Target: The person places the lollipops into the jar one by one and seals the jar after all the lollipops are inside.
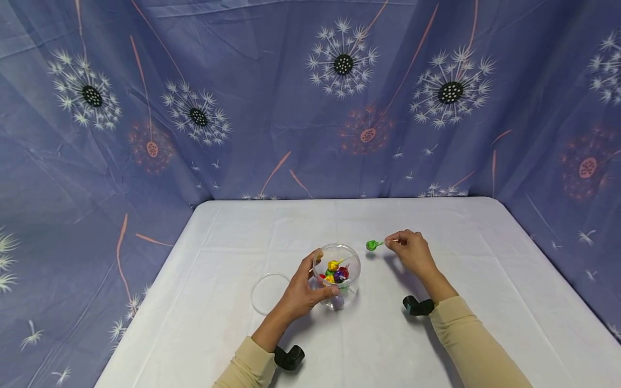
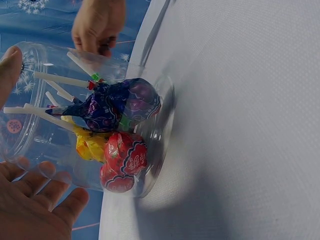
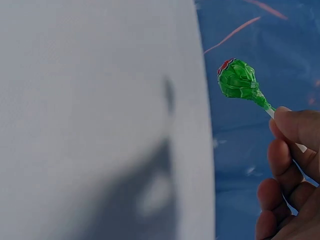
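Observation:
My left hand [image 1: 302, 293] grips a clear plastic jar [image 1: 356, 288] by its side, thumb on the near wall and fingers round the far left. Inside the jar lie several wrapped lollipops, among them a yellow one [image 1: 333, 265], a purple one [image 2: 102, 107] and a red one [image 2: 125, 152], with white sticks toward the open mouth. To the right of the jar, my right hand [image 1: 412, 251] pinches a green-wrapped lollipop [image 1: 372, 246] by its white stick. In the right wrist view the green lollipop [image 3: 237, 80] hangs above the table, its head pointing away from the fingertips.
A round clear lid [image 1: 253, 299] with a pale rim lies on the white-covered table [image 1: 218, 231], left of the jar. Behind the table hangs a blue curtain [image 1: 271, 97] with dandelion prints. Black wrist devices [image 1: 290, 358] sit on both wrists.

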A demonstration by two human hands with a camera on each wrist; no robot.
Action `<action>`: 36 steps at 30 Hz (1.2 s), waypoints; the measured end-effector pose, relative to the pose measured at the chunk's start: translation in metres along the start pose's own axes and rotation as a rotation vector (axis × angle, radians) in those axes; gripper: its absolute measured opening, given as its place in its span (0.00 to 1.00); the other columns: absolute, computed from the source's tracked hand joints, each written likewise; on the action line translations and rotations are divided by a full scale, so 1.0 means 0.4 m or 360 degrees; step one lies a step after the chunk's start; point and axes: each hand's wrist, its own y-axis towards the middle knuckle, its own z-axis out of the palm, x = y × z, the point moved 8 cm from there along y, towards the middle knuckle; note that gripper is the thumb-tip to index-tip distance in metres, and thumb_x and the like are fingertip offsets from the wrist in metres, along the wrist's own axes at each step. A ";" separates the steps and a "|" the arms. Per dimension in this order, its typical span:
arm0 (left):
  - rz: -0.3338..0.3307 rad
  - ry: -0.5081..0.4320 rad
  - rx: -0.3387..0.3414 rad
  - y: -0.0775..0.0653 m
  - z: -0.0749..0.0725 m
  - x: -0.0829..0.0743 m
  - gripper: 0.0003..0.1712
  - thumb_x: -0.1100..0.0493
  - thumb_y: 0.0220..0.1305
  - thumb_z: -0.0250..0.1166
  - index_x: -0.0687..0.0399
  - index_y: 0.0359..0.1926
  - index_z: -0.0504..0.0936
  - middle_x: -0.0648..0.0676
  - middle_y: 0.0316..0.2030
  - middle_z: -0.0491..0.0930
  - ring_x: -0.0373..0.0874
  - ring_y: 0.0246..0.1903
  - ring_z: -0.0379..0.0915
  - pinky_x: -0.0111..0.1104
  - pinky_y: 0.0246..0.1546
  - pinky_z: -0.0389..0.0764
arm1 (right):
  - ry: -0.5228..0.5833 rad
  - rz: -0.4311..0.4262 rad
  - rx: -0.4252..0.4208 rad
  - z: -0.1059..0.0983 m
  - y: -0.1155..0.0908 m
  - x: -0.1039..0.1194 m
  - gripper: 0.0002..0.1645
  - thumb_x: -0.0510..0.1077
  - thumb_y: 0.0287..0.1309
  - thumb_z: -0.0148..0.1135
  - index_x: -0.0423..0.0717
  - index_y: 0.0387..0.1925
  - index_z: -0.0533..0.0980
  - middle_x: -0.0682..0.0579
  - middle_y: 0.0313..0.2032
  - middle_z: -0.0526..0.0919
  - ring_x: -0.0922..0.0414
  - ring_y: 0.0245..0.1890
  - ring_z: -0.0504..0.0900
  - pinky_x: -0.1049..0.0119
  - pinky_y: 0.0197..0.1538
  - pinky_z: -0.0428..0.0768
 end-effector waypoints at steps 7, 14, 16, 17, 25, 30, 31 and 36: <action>0.0019 0.0010 -0.0013 0.000 -0.003 -0.002 0.53 0.43 0.47 0.72 0.41 0.71 0.52 0.52 0.69 0.58 0.49 0.69 0.55 0.48 0.70 0.59 | 0.0099 -0.0123 -0.0055 -0.034 -0.007 0.085 0.13 0.51 0.60 0.60 0.48 0.37 0.83 0.47 0.35 0.82 0.55 0.37 0.69 0.64 0.37 0.67; 0.0008 0.0024 -0.0014 0.000 -0.004 -0.004 0.54 0.41 0.47 0.71 0.42 0.71 0.52 0.52 0.69 0.58 0.49 0.69 0.55 0.48 0.69 0.60 | 0.0224 -0.0241 -0.0122 -0.072 -0.023 0.182 0.10 0.51 0.58 0.63 0.50 0.35 0.83 0.52 0.31 0.81 0.61 0.36 0.68 0.64 0.40 0.67; 0.0002 0.0026 -0.0015 0.000 -0.005 -0.004 0.54 0.41 0.47 0.71 0.41 0.71 0.51 0.52 0.69 0.58 0.50 0.69 0.55 0.49 0.69 0.60 | 0.0251 -0.0269 -0.0126 -0.079 -0.029 0.210 0.10 0.50 0.58 0.63 0.50 0.35 0.83 0.53 0.30 0.80 0.61 0.37 0.68 0.64 0.40 0.68; -0.0003 0.0028 -0.0016 0.000 -0.005 -0.004 0.54 0.41 0.47 0.71 0.41 0.71 0.51 0.52 0.69 0.58 0.50 0.69 0.55 0.49 0.69 0.60 | 0.0264 -0.0283 -0.0125 -0.081 -0.032 0.223 0.09 0.50 0.58 0.63 0.50 0.35 0.83 0.53 0.30 0.79 0.62 0.37 0.67 0.64 0.40 0.68; -0.0012 0.0006 -0.0009 0.001 -0.004 -0.001 0.54 0.42 0.48 0.71 0.40 0.71 0.51 0.51 0.69 0.58 0.50 0.69 0.55 0.50 0.69 0.59 | 0.0316 -0.0392 -0.0071 -0.077 -0.059 0.312 0.06 0.46 0.56 0.65 0.49 0.34 0.84 0.55 0.27 0.77 0.59 0.37 0.66 0.63 0.40 0.66; -0.0015 -0.0007 0.0002 0.001 -0.003 0.000 0.53 0.44 0.49 0.71 0.38 0.71 0.51 0.53 0.69 0.58 0.50 0.69 0.55 0.50 0.70 0.58 | 0.0285 -0.0503 -0.0028 -0.055 -0.070 0.354 0.04 0.44 0.55 0.66 0.49 0.32 0.84 0.55 0.28 0.80 0.56 0.36 0.68 0.63 0.38 0.66; -0.0017 -0.0011 0.0005 0.001 -0.002 -0.001 0.53 0.45 0.50 0.71 0.38 0.71 0.51 0.53 0.69 0.58 0.50 0.69 0.55 0.50 0.70 0.58 | 0.0269 -0.0532 -0.0027 -0.051 -0.072 0.362 0.04 0.43 0.54 0.66 0.49 0.32 0.84 0.55 0.28 0.80 0.56 0.35 0.68 0.63 0.37 0.67; -0.0038 -0.0020 0.0030 -0.013 -0.008 -0.042 0.52 0.52 0.52 0.71 0.47 0.72 0.50 0.57 0.69 0.58 0.54 0.69 0.55 0.51 0.70 0.57 | 0.0199 -0.0667 -0.0026 -0.030 -0.084 0.395 0.02 0.42 0.53 0.67 0.50 0.30 0.84 0.56 0.27 0.80 0.60 0.32 0.66 0.63 0.37 0.64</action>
